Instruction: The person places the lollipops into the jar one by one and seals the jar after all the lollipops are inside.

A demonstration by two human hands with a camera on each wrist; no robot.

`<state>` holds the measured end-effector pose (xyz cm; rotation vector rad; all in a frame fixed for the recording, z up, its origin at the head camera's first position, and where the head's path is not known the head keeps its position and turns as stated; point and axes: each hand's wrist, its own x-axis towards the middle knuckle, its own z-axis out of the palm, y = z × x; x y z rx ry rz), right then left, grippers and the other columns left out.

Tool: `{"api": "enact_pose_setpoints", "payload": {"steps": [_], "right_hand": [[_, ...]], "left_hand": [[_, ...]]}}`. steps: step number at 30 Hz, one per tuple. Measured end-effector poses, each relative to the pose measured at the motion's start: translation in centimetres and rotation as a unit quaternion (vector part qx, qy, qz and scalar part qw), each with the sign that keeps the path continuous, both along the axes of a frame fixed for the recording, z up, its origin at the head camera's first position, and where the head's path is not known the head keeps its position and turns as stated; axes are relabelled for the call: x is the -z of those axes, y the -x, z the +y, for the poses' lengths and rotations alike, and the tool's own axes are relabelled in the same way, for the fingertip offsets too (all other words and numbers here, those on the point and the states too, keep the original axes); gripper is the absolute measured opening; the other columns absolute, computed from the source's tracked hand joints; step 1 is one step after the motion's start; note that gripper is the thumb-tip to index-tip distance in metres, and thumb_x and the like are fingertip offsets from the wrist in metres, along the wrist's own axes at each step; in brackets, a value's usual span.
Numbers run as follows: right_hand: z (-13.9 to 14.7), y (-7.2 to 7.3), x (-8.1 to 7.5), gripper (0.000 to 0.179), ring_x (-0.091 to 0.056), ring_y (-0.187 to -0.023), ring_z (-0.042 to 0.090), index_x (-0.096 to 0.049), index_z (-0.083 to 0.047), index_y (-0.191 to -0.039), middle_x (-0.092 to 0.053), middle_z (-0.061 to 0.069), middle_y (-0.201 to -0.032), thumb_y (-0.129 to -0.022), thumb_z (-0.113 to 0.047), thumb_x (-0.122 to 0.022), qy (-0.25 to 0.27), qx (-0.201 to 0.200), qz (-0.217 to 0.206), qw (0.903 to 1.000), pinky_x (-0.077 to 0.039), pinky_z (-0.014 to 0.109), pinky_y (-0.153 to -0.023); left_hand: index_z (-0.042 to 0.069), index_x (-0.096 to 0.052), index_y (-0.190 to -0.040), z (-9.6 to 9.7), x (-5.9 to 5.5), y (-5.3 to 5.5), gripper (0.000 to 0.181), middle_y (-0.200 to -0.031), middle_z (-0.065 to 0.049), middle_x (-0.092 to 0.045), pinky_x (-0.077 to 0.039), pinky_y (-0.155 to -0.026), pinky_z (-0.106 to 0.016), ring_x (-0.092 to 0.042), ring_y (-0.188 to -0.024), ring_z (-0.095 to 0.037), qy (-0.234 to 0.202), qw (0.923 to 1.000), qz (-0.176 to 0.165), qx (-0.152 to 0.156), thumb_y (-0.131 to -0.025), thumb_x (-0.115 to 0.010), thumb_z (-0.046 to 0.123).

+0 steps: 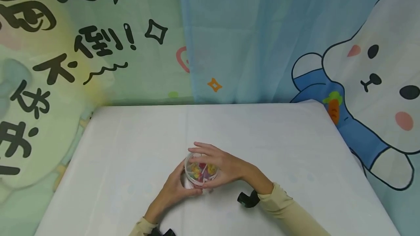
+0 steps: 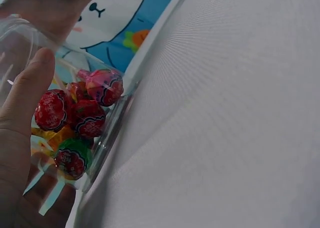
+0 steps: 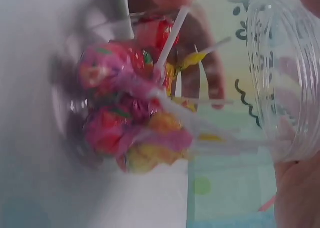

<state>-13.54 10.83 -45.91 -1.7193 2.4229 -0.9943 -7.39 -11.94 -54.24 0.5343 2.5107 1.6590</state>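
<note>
A clear plastic jar [image 1: 189, 170] stands upright on the white table, with several wrapped lollipops [image 2: 89, 119] inside. Red, pink, green and yellow wrappers show through its wall, and white sticks point up toward the top. My left hand [image 1: 175, 188] wraps round the side of the jar, thumb toward me and the other fingers partly hidden behind it. From above and the right, my right hand [image 1: 224, 162] grips the jar's top, its fingers across the far side and its thumb on the near side. In the right wrist view the ridged round top [image 3: 287, 82] lies between thumb and fingers.
A white cloth covers the table [image 1: 279, 137]. Behind it hangs a printed curtain [image 1: 236, 46] with a cartoon rabbit [image 1: 387, 90] and large black lettering. Black wrist devices [image 1: 248, 199] sit at both sleeves.
</note>
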Motion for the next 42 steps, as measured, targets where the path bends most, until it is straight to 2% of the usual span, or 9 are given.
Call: {"api": "enact_pose_setpoints", "payload": {"steps": [5, 9, 12, 20, 23, 27, 30, 37, 42], "right_hand": [[1.4, 0.6, 0.8, 0.087, -0.027, -0.147, 0.027, -0.038, -0.014, -0.146, -0.027, 0.012, -0.159, -0.075, -0.036, -0.082, -0.008, 0.006, -0.126, 0.992, -0.037, 0.054, -0.111], [2.0, 0.9, 1.5, 0.095, -0.036, -0.143, 0.023, -0.03, -0.015, -0.148, -0.034, 0.006, -0.156, -0.072, -0.018, -0.086, 0.029, 0.021, -0.271, 0.9618, -0.033, 0.041, -0.115], [1.9, 0.3, 1.9, 0.096, -0.036, -0.141, 0.025, -0.027, -0.018, -0.149, -0.034, 0.006, -0.156, -0.072, -0.015, -0.084, 0.045, 0.043, -0.329, 0.9421, -0.032, 0.038, -0.115], [1.0, -3.4, 2.3, 0.107, -0.037, -0.14, 0.035, -0.021, -0.013, -0.152, -0.034, 0.013, -0.154, -0.069, -0.034, -0.087, 0.089, 0.17, -0.263, 0.9455, -0.034, 0.062, -0.109], [1.4, -3.6, 2.4, 0.109, -0.031, -0.143, 0.039, -0.014, -0.01, -0.154, -0.028, 0.016, -0.157, -0.074, -0.03, -0.085, 0.095, 0.159, -0.286, 0.9401, -0.028, 0.065, -0.111], [2.1, -1.9, 2.2, 0.101, -0.031, -0.143, 0.036, -0.015, -0.014, -0.155, -0.024, 0.012, -0.158, -0.078, -0.019, -0.081, 0.087, 0.097, -0.331, 0.9346, -0.027, 0.065, -0.111], [1.9, -0.8, 2.0, 0.099, -0.028, -0.145, 0.031, -0.018, -0.018, -0.155, -0.023, 0.008, -0.16, -0.079, -0.019, -0.08, 0.062, 0.061, -0.33, 0.94, -0.028, 0.061, -0.113], [1.4, -1.8, 2.1, 0.102, -0.044, -0.137, 0.025, -0.033, -0.01, -0.148, -0.044, 0.007, -0.15, -0.065, -0.022, -0.09, 0.066, 0.142, -0.244, 0.9571, -0.039, 0.053, -0.11], [0.6, -4.2, 2.5, 0.106, -0.036, -0.141, 0.035, -0.023, -0.008, -0.152, -0.035, 0.013, -0.154, -0.072, -0.041, -0.084, 0.097, 0.19, -0.218, 0.9523, -0.035, 0.059, -0.11]], "left_hand": [[0.029, -0.025, -0.152, 0.1, 0.1, 0.0, 0.107, -0.146, 0.002, -0.05, -0.041, -0.109, -0.042, -0.05, -0.132, -0.02, 0.001, 1.0, 0.006, 0.002, -0.067, -0.088, 0.04], [0.029, -0.025, -0.152, 0.0, 0.3, 0.2, 0.107, -0.147, 0.002, -0.048, -0.037, -0.112, -0.046, -0.047, -0.136, -0.021, -0.006, 1.0, 0.006, 0.001, -0.066, -0.088, 0.038], [0.028, -0.025, -0.152, -0.1, 0.4, 0.2, 0.107, -0.149, 0.002, -0.047, -0.035, -0.113, -0.048, -0.045, -0.137, -0.023, -0.009, 0.9999, 0.004, 0.009, -0.067, -0.088, 0.038], [0.027, -0.025, -0.152, 0.0, 0.5, 0.3, 0.106, -0.149, 0.001, -0.047, -0.036, -0.113, -0.048, -0.045, -0.138, -0.023, 0.005, 0.9993, 0.032, 0.018, -0.067, -0.087, 0.041], [0.027, -0.025, -0.153, 0.0, 0.5, 0.3, 0.106, -0.149, 0.001, -0.046, -0.035, -0.113, -0.049, -0.044, -0.138, -0.022, 0.005, 0.9993, 0.03, 0.021, -0.068, -0.086, 0.043], [0.027, -0.027, -0.152, -0.1, 0.6, 0.2, 0.105, -0.148, 0.002, -0.047, -0.036, -0.112, -0.048, -0.046, -0.137, -0.021, 0.0, 0.9996, 0.025, 0.012, -0.067, -0.087, 0.041], [0.026, -0.028, -0.152, -0.2, 0.5, 0.0, 0.106, -0.148, 0.002, -0.047, -0.037, -0.112, -0.049, -0.047, -0.136, -0.022, -0.009, 0.9997, 0.021, 0.008, -0.066, -0.089, 0.037], [0.027, -0.03, -0.151, -0.1, 0.2, 0.0, 0.105, -0.149, 0.002, -0.046, -0.035, -0.113, -0.049, -0.045, -0.138, -0.023, -0.026, 0.9994, 0.013, 0.016, -0.065, -0.09, 0.032], [0.027, -0.03, -0.151, -0.1, 0.5, 0.2, 0.105, -0.149, 0.003, -0.047, -0.034, -0.113, -0.05, -0.045, -0.138, -0.023, -0.016, 0.9996, 0.022, 0.013, -0.065, -0.089, 0.036]]}}
